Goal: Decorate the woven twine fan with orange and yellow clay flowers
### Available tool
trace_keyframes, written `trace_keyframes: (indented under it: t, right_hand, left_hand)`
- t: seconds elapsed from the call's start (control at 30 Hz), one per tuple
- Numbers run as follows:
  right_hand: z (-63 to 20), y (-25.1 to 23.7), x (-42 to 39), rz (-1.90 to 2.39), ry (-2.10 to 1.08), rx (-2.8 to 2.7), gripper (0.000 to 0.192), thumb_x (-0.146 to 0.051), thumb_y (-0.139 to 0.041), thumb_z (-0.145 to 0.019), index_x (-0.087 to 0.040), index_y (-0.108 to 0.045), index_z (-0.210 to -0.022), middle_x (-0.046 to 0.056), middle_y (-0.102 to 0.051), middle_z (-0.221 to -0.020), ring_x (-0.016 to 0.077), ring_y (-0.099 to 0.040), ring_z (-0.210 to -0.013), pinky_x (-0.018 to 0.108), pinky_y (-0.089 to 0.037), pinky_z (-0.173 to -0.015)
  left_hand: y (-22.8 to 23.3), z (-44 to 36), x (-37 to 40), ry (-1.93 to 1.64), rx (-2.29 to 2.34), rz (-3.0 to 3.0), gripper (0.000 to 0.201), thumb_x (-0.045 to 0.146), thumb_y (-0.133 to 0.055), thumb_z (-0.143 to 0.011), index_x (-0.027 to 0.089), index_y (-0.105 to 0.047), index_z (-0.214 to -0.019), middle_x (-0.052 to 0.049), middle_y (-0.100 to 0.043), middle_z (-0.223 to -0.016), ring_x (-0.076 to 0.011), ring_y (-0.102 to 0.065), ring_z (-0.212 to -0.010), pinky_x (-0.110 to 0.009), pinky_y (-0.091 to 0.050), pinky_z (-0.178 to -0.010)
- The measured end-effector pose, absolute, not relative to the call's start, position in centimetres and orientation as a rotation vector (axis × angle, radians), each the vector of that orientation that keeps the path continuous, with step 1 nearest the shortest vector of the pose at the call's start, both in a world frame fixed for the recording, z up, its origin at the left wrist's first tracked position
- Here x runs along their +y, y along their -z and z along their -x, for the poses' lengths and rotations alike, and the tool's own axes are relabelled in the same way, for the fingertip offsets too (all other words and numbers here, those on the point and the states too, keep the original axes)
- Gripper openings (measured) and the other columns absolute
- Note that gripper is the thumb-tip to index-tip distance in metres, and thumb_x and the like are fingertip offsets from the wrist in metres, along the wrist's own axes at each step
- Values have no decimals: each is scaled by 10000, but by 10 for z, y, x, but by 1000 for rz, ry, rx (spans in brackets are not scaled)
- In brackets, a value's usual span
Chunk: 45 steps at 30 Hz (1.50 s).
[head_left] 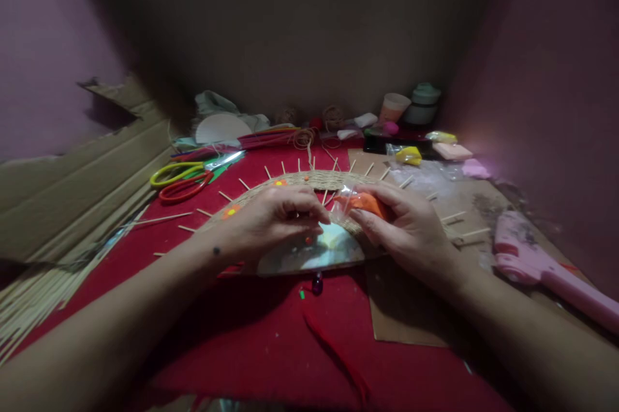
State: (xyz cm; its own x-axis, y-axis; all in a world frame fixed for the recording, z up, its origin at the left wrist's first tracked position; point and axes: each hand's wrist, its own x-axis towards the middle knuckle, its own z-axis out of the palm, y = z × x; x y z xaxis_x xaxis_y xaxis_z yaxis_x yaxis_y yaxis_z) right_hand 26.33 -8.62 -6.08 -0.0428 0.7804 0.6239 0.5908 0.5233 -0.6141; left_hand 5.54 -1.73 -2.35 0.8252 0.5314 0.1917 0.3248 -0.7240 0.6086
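While both hands work at the centre of the red worktop (271,347), the right hand (406,225) has its fingers (372,222) curled closed around one lump of orange clay (370,204) inside a clear wrapper, thumb on top; the left hand (271,218) has its fingers (309,206) bent and drawn together, the tips meeting the wrapper's edge just beside the clay, pinching it as far as can be told; both hands lie over one woven disc (314,181) ringed with projecting wooden sticks, of which the exact count cannot be read; one shiny round mirror (309,254) sits in the disc's middle, partly under the hands; two orange flower shapes (231,211) show on the weave; two pairs of scissors (188,180), one yellow-handled, one red-handled, lie left of the disc; one pink glue gun (541,264) lies right, well apart from the hands; one yellow clay packet (409,155) lies behind; one cup (394,107) and one lidded jar (423,102) stand at the back; a bundle of thin sticks (29,299) lies at far left, uncounted.
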Motion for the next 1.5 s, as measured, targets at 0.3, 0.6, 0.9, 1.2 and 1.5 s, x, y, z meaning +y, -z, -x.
trace_keyframes:
  t: [0.3, 0.6, 0.9, 1.2, 1.5]
  right_hand:
    - [-263, 61, -86, 1157, -234, -1740, 186, -182, -635, -801, -128, -665, -977, 53, -695, -906, 152, -621, -819, 288, -500, -762]
    - [-263, 60, -86, 1178, -230, -1748, 167, -213, -617, -811, -167, -669, -963, 51, -695, -910, 173, -626, -822, 328, -506, -761]
    - [-263, 61, -86, 1166, -247, -1749, 163, -207, -626, -806, -159, -667, -956, 50, -697, -902, 168, -628, -807, 311, -504, -740]
    - [-263, 62, -86, 1144, -270, -1783, 180, -224, -620, -820, -161, -656, -985, 51, -699, -918, 168, -628, -822, 306, -498, -745]
    - [-260, 61, -87, 1101, -348, -1866, 206, -220, -593, -845, -189, -635, -1045, 54, -683, -1019, 176, -625, -916, 312, -487, -811]
  left_hand:
    - [35, -62, -22, -428, 657, -2765, 213, 278, -509, -900, 183, -699, -880, -46, -597, -867, -135, -539, -765, -261, -419, -683]
    - [41, -62, -24, -354, 665, -2866, 193, 275, -535, -867, 170, -697, -854, -58, -579, -835, -164, -540, -762, -285, -430, -687]
    - [37, -60, -19, -315, 680, -2794, 261, 256, -444, -919, 191, -697, -926, -60, -618, -916, -147, -565, -791, -263, -432, -699]
    - [27, -58, -18, -686, 806, -2499, 133, 199, -556, -854, 152, -670, -902, -24, -664, -809, -121, -587, -732, -227, -441, -658]
    - [22, -61, -31, -794, 749, -2410, 110, 244, -617, -835, 187, -686, -900, -25, -649, -869, -132, -581, -811, -255, -458, -758]
